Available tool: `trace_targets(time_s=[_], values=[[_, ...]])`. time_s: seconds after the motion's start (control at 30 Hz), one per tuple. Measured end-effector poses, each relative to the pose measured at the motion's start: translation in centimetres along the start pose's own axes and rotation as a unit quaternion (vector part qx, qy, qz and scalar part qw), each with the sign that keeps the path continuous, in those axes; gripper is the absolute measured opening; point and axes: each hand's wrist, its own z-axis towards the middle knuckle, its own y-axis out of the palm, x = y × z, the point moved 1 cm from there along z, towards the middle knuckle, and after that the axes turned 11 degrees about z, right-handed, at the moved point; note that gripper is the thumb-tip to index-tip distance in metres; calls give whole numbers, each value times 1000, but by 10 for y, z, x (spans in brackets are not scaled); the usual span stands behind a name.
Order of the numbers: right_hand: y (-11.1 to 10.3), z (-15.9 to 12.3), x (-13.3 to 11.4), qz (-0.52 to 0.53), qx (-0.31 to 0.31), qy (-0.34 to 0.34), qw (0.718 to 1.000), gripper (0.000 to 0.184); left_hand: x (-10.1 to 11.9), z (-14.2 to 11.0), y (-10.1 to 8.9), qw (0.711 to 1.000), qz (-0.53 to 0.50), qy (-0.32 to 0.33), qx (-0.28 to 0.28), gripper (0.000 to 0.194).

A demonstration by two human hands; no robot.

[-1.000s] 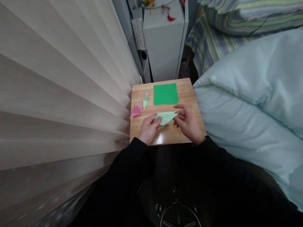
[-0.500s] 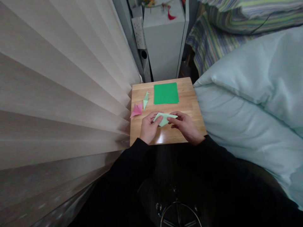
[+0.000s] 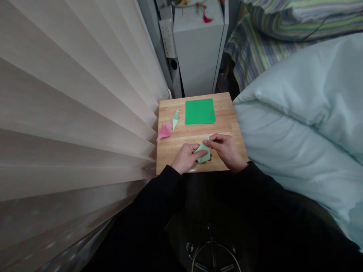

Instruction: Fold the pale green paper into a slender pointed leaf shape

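Observation:
A pale green folded paper [image 3: 204, 154] lies near the front edge of a small wooden table [image 3: 224, 113]. My left hand [image 3: 186, 158] pinches its left side with fingers closed. My right hand [image 3: 226, 150] grips its top right part, fingers curled over it. Farther back lies a dark green square sheet [image 3: 200, 111]. At the table's left side rest a small pale green folded piece [image 3: 175, 119] and a pink folded piece [image 3: 164, 131].
A pleated beige curtain [image 3: 73, 113] hangs along the left. A pale blue duvet [image 3: 306, 113] presses against the table's right side, with striped bedding [image 3: 272, 34] behind. A grey cabinet [image 3: 198, 49] stands beyond the table. A stool ring [image 3: 215, 257] shows below.
The pale green paper went from a wide triangle held above the table to a smaller, narrower folded shape low near the front edge. Both hands moved closer together and toward me.

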Motion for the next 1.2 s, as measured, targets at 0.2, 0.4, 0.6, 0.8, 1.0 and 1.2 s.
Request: trace_targets(time_s=[0.2,0.4,0.6,0.8,1.0,1.2], values=[[-3,3,3,-14,28,-13,999,41,1,-1,0,999,-24,-10,-35,37],[1,3,9,-47,38,-53,997,36,-7,4,-3,990,44,49,128,43],[4,-1,9,-104,-58,-47,992,33,-3,6,-3,978,-3,96,185,27],[0,-3,3,-157,-115,-47,980,28,2,5,-8,977,-14,86,194,24],[2,-4,0,-85,-79,-46,992,25,3,1,-7,981,-11,62,183,32],[-4,0,-2,-42,-31,-30,998,26,5,-1,-6,964,-97,48,242,37]])
